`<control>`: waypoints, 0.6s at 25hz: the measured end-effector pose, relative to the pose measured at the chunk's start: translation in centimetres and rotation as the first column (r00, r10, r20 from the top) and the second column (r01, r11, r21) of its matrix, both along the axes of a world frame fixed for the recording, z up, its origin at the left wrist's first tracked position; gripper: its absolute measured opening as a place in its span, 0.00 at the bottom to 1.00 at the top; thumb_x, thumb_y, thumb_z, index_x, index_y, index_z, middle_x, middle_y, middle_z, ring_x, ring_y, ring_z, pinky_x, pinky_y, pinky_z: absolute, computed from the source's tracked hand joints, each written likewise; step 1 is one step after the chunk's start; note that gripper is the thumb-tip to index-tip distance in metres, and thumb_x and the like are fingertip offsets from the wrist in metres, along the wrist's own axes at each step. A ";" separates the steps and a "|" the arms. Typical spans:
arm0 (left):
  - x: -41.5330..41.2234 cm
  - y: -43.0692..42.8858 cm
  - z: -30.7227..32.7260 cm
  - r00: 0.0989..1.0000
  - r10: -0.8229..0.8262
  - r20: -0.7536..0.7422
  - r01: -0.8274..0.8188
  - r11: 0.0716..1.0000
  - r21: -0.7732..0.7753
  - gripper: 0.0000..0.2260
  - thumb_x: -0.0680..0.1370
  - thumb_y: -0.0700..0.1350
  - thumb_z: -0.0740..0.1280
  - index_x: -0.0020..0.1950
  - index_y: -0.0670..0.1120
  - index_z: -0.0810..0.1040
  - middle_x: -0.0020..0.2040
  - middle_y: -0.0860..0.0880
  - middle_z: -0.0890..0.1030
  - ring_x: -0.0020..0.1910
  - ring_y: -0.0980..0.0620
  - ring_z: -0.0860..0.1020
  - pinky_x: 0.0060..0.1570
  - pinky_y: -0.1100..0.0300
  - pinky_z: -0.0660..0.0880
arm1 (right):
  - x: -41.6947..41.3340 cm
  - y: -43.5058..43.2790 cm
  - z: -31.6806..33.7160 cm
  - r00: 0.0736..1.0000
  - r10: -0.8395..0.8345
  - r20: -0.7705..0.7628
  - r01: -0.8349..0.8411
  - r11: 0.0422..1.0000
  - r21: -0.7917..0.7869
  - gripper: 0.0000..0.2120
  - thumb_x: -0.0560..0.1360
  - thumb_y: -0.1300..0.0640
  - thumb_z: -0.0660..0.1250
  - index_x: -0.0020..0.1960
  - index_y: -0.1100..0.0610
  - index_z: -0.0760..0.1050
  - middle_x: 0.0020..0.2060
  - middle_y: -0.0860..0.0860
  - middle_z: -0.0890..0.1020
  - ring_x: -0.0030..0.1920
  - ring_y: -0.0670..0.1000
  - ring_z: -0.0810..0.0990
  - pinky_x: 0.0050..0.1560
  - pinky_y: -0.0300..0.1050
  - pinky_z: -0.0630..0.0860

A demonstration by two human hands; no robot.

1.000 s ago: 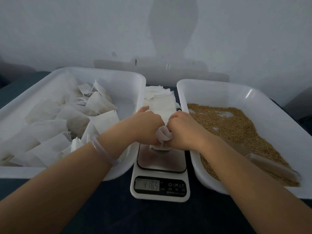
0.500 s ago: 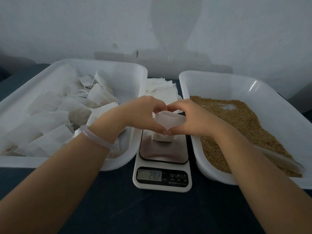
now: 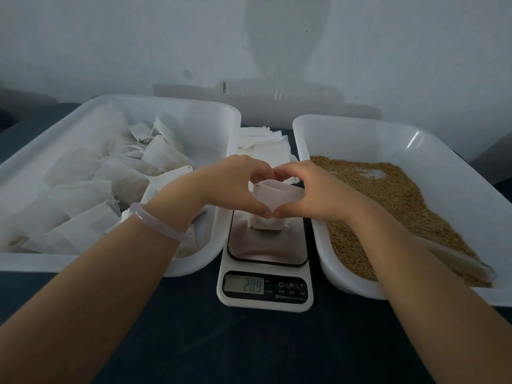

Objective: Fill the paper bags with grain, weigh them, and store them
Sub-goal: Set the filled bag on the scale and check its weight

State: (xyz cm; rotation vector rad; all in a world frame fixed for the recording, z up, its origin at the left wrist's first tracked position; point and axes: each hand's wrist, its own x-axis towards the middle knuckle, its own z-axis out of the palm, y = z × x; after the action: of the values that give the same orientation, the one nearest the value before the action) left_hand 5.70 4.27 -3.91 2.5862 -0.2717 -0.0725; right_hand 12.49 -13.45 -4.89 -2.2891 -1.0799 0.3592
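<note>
Plain pale wall (image 3: 166,37) behind; dark tabletop (image 3: 277,342) below. Centred on it, a kitchen scale (image 3: 266,297), flanked closely by two white trays. In left tray (image 3: 194,105): pile of filled bags (image 3: 91,189), presumably the store. In right tray (image 3: 360,120): loose grain (image 3: 388,195), plus a translucent item at near corner, too unclear to identify. Behind scale, between trays: stack of flat empty bags (image 3: 263,139), handy for the next fill.

On scale platform: paper bag (image 3: 277,194), upright, base resting on the plate. Both hands on it: left hand (image 3: 221,187) and right hand (image 3: 327,192) curled round the upper part, gripping the top from either side, thumb tips touching at front. Probably held so to shape or close the mouth while keeping bag from tipping. Display (image 3: 243,286) showing 209; not to be trusted as a weight with both hands bearing on bag. Contents not visible. Clear bracelet (image 3: 160,225) on left wrist.

Judged stage: weighing and closing. Transfer to left tray not yet done.
</note>
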 end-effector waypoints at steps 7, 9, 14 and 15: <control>0.0 0.0 0.1 1.000 -0.019 -0.012 0.020 0.999 0.051 0.17 0.68 0.49 0.76 0.54 0.53 0.77 0.45 0.61 0.76 0.44 0.62 0.74 0.40 0.77 0.65 | 0.1 -0.1 0.0 1.000 -0.005 -0.004 0.005 1.000 -0.011 0.31 0.63 0.48 0.77 0.64 0.43 0.71 0.57 0.42 0.75 0.56 0.42 0.74 0.52 0.40 0.72; 0.1 -0.1 0.0 1.000 -0.024 -0.006 0.024 0.996 0.088 0.11 0.69 0.49 0.75 0.48 0.53 0.77 0.41 0.60 0.75 0.41 0.60 0.74 0.37 0.76 0.65 | 0.1 -0.1 0.0 1.000 -0.009 -0.001 0.009 1.000 -0.021 0.32 0.63 0.47 0.77 0.64 0.43 0.71 0.56 0.41 0.75 0.56 0.42 0.74 0.51 0.39 0.71; 0.7 -0.4 -0.5 0.998 0.061 0.025 -0.063 0.989 0.135 0.14 0.73 0.52 0.69 0.43 0.41 0.80 0.41 0.43 0.81 0.41 0.45 0.77 0.40 0.56 0.71 | -0.6 -0.5 0.4 0.998 -0.045 0.042 0.040 0.995 0.094 0.23 0.63 0.44 0.77 0.52 0.41 0.68 0.49 0.38 0.76 0.51 0.36 0.75 0.44 0.31 0.70; 0.7 -0.5 -0.5 0.996 0.077 0.035 -0.080 0.989 0.121 0.15 0.73 0.53 0.68 0.43 0.40 0.80 0.41 0.43 0.81 0.42 0.44 0.77 0.42 0.53 0.72 | -0.6 -0.5 0.5 0.998 -0.041 0.050 0.033 0.989 0.142 0.20 0.63 0.45 0.77 0.48 0.42 0.69 0.48 0.38 0.77 0.50 0.36 0.75 0.46 0.31 0.72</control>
State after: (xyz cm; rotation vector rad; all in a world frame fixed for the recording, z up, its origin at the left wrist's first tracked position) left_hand 6.44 3.81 -4.46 2.7189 -0.1814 -0.0215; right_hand 11.85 -13.97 -4.38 -2.2004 -1.0529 0.2022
